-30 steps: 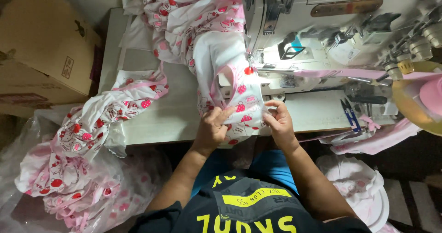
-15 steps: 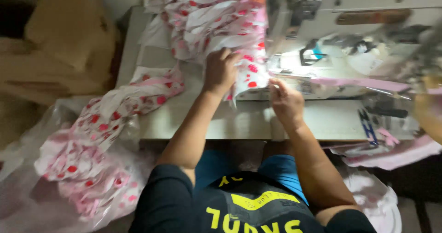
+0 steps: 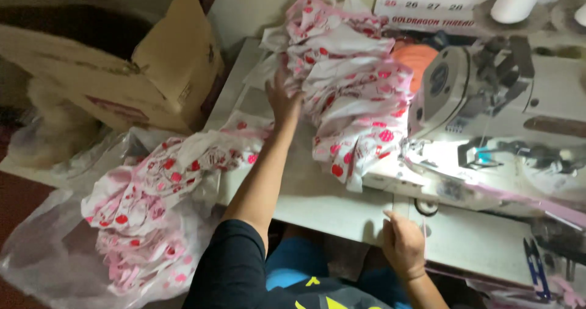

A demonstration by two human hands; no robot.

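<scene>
White sewing table [image 3: 329,205] fills mid-frame, dim room, lamp glow at right. Left hand [image 3: 284,101], upper centre, arm stretched out, fingers closed into the printed fabric pile [image 3: 351,83] — white cloth with red and pink spots, heaped on the table's far end against the sewing machine [image 3: 488,107]. Right hand [image 3: 403,242], lower centre-right, rests loosely curled on the table's near edge, holding nothing I can see. More of the same cloth [image 3: 165,181] spills off the table's left side into a clear plastic bag [image 3: 49,254]. Cardboard box [image 3: 122,71] upper left. Blue snips [image 3: 536,266] lower right
</scene>
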